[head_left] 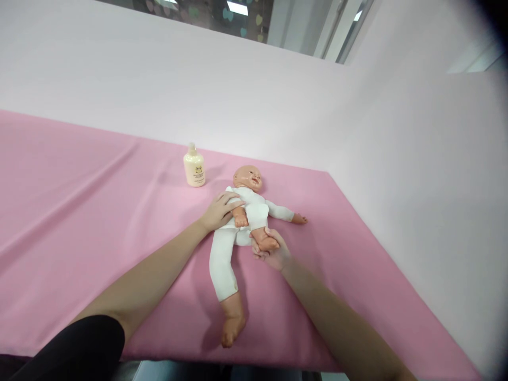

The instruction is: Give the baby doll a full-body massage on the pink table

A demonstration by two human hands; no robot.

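The right hand (273,253) makes the grip: its fingers curl from below around one foot of the baby doll (246,222), and this leg is folded up, so the foot sits close to the doll's belly. The palm looks upward and the foot rests in it, held but not squeezed hard as far as I can see. The left hand (220,210) lies flat and loose on the doll's side, near its chest and its bent arm; it closes on nothing, it only rests there.

The doll lies on its back on the table (79,211), which a pink cloth covers. Its long axis goes from the head, far from the person, down to the other leg, which is stretched toward the near edge and a little to the left. So the held foot is to the right of this axis, on the side of the right hand, and the left hand touches the opposite side of the body. Both hands are about equally near the trunk.

A small cream bottle (194,166) stands upright beyond the doll's head, to the left, apart from both hands.
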